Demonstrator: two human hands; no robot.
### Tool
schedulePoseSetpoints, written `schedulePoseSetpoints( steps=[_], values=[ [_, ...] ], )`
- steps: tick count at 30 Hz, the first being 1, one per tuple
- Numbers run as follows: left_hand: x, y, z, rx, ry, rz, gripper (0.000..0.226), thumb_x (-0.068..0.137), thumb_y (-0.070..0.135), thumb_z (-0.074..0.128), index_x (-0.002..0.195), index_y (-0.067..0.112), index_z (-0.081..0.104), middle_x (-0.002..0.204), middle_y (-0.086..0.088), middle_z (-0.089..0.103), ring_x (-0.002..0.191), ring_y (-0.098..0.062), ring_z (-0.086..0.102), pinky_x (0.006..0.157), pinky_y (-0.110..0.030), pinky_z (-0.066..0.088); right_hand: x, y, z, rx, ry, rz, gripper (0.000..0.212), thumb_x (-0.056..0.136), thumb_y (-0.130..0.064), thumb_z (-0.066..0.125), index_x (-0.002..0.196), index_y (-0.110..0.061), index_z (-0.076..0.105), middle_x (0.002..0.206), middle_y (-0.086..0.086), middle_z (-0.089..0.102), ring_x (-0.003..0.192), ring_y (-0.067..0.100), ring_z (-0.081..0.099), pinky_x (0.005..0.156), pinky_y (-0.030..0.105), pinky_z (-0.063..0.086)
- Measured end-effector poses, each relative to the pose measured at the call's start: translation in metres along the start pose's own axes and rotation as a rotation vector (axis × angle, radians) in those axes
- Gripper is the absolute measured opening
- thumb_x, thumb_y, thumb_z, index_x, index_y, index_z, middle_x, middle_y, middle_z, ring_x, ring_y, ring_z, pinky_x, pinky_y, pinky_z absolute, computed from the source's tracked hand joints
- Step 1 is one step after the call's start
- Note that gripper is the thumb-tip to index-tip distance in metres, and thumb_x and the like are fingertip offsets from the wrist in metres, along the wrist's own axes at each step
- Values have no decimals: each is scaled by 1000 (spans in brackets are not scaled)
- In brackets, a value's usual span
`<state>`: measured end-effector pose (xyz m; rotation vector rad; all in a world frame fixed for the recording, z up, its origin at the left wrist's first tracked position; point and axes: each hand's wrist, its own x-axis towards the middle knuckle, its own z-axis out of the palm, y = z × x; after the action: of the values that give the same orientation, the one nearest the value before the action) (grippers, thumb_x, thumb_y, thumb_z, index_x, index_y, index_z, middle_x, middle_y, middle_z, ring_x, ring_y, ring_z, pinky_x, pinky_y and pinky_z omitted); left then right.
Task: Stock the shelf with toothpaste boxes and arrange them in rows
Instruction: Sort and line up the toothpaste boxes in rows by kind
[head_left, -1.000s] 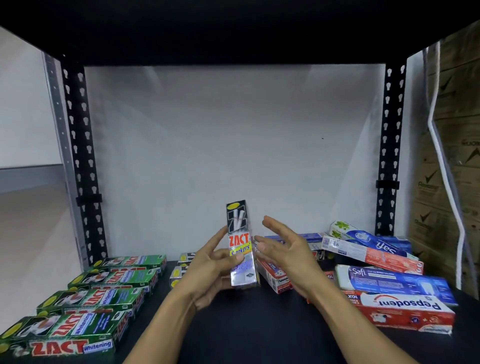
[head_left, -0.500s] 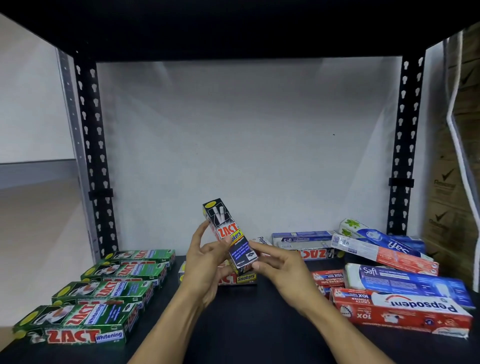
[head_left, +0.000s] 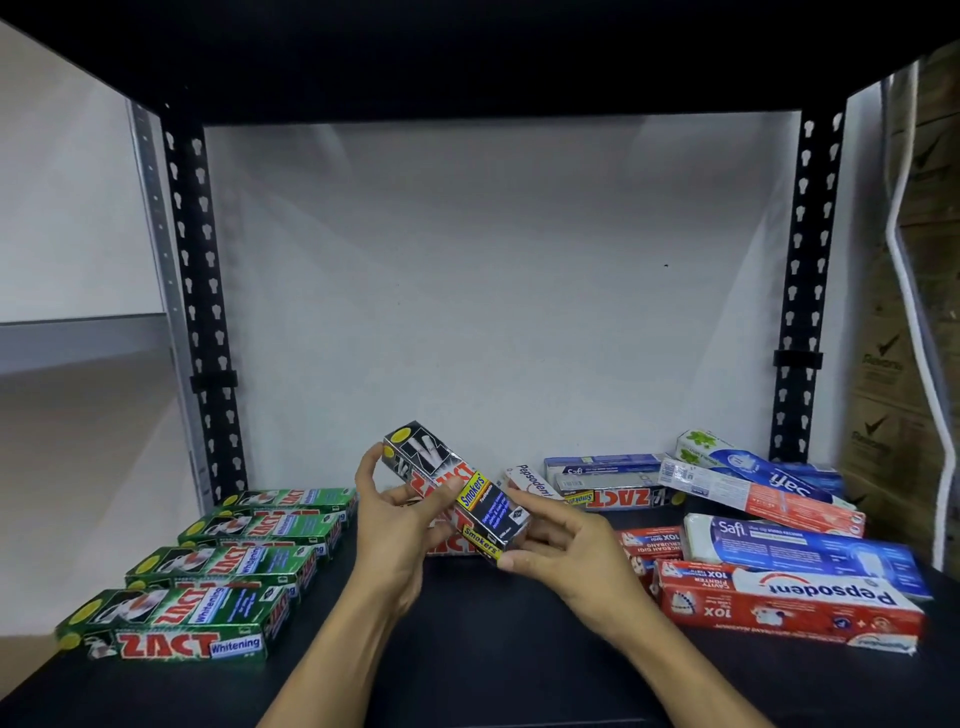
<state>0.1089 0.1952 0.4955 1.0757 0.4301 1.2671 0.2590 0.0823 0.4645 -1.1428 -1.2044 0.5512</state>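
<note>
A black Zact Smokers toothpaste box is held tilted above the middle of the black shelf, its top end leaning left. My left hand grips its upper left part. My right hand grips its lower right end. On the shelf's left, several green Zact Whitening boxes lie flat in a row running front to back. More Zact Smokers boxes lie behind my hands, mostly hidden.
A loose pile of red Pepsodent boxes and blue Safi boxes fills the right side, with another Zact Smokers box at the back. Black perforated uprights flank the white back wall. Cardboard cartons stand at far right.
The box went from upright to tilted with its top leaning left. My right hand closed on its lower end. The view shifted left and down.
</note>
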Motion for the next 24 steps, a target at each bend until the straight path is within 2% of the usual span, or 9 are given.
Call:
schedulePoseSetpoints(
  steps=[4,7,10,13,16,19,22,24],
  values=[
    [-14,-1,-11,33,67,47,72,77,0,80,129,30,40,116,-25,62,92,-37,73,74,-51,61,-11,2,-4,-17,36,19,68,68,8,83,125,-25,64,106,-10,75,103,11,70,83,21,55],
    [-23,-1,-30,90,112,81,50,82,-2,75,120,14,47,126,-13,57,94,-27,73,74,-42,62,-20,2,-10,-32,25,25,65,76,11,75,123,-31,63,111,-17,72,109,5,66,87,20,53],
    [-32,-2,-51,327,158,105,38,80,-3,77,107,14,56,117,-7,64,96,-24,72,85,-40,59,-24,3,-15,-85,20,26,59,81,9,70,124,-30,64,119,-14,70,116,4,63,97,26,51],
    [-42,3,-63,668,173,153,35,78,8,83,102,23,63,99,9,69,91,-5,68,89,-37,56,-26,4,-18,-170,15,30,52,85,5,70,118,-34,67,116,-19,70,114,-1,62,99,24,50],
    [-50,7,-66,915,187,201,43,77,17,85,117,18,68,90,19,64,84,8,59,79,-21,48,-28,1,-15,-257,-19,29,54,85,4,69,106,-46,67,105,-33,68,108,-11,61,90,12,49],
    [-53,8,-68,1034,214,182,44,76,19,86,116,12,70,89,12,67,79,4,59,73,-17,42,-27,3,-15,-307,-28,22,55,84,5,70,99,-48,68,104,-34,68,107,-9,62,90,10,48],
    [-53,7,-70,1069,251,160,42,75,20,87,113,12,72,85,10,69,79,-2,61,75,-21,43,-26,4,-14,-371,-13,27,53,83,1,73,102,-48,67,102,-38,66,107,-13,60,94,12,47],
    [-54,6,-70,1082,278,145,41,75,21,86,113,13,73,91,6,73,80,-7,61,76,-25,45,-26,3,-13,-426,-16,15,52,83,-3,75,101,-52,65,100,-45,62,106,-17,57,95,10,45]
  ],
)
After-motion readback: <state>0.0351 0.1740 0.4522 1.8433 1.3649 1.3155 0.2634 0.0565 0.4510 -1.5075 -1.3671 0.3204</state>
